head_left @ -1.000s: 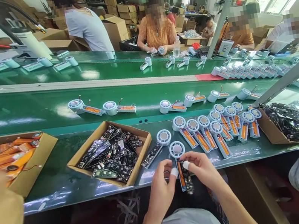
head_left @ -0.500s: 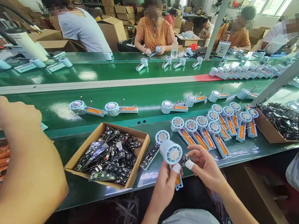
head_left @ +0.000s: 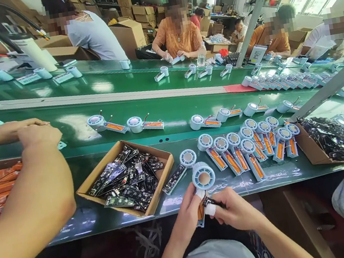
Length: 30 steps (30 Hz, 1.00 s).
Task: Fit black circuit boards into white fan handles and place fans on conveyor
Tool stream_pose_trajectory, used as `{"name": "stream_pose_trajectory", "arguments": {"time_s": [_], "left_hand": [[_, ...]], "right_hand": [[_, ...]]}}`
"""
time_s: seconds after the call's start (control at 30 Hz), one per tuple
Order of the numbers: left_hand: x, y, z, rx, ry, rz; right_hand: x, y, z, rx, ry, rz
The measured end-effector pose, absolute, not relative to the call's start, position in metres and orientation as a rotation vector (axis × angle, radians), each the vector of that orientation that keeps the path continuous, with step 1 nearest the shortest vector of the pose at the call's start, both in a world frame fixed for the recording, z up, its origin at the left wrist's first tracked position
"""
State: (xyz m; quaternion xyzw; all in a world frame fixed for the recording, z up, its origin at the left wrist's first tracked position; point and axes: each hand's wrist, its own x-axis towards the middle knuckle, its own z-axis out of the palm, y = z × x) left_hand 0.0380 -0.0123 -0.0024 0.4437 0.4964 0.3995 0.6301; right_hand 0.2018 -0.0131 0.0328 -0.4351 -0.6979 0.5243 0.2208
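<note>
Both hands are meeting at the green surface's (head_left: 84, 218) near edge: left hand (head_left: 186, 216) gripping the fan unit (head_left: 203, 180), right hand (head_left: 235, 211) pinching its circuit board (head_left: 211, 202), mostly hidden by fingers.

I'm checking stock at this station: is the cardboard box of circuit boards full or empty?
Well stocked: the cardboard box holds a loose heap of dark circuit boards covering its floor, heaped to about rim height.

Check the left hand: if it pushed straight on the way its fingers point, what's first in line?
The left hand points up and away, gripping the white round-headed fan unit. Straight ahead, past the head, lies the similar white fan unit with a black circuit board on the green bench, probably first; depth is unclear.
</note>
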Motion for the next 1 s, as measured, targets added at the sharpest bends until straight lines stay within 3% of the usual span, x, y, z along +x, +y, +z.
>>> {"name": "stream_pose_trajectory", "arguments": {"time_s": [0.1,0.43,0.57,0.8,1.0], "left_hand": [[0.035,-0.018,-0.011,0.948,1.047,0.974],[0.045,-0.023,-0.006,0.948,1.337,1.008],[0.049,-0.021,-0.003,0.88,1.357,1.057],[0.048,-0.014,-0.002,0.587,0.909,0.967],[0.05,-0.016,0.007,0.58,1.153,1.001]], "right_hand": [[0.195,-0.014,0.019,-1.242,-1.581,1.615],[0.18,-0.025,0.014,-1.245,-1.234,1.539],[0.181,-0.038,0.019,-1.333,-1.386,1.213],[0.186,-0.05,-0.005,-1.287,-1.713,0.512],[0.193,-0.054,-0.009,-1.212,-2.001,0.134]]}}
